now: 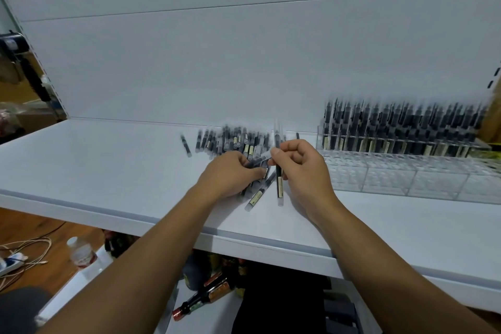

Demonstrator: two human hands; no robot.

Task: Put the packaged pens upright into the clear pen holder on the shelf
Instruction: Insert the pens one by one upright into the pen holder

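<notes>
Right hand [301,168] fingers [275,153] pinch black pen in clear sleeve [278,173], near upright over white shelf [108,171]. Left hand [230,173] fingers [256,171] curl round heaped pens [233,141]. Cream labels too blurred to read. Clear acrylic pen holder [406,179] at right, back rows filled.

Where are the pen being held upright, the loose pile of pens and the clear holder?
upright pen [279,184], head view, on its labelled lower barrel.
loose pen pile [233,141], head view, on the middle of the heap.
clear pen holder [393,179], head view, on its empty front wall.

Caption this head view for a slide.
Right hand pinches one packaged pen; left hand grips pens from the pile.
</notes>
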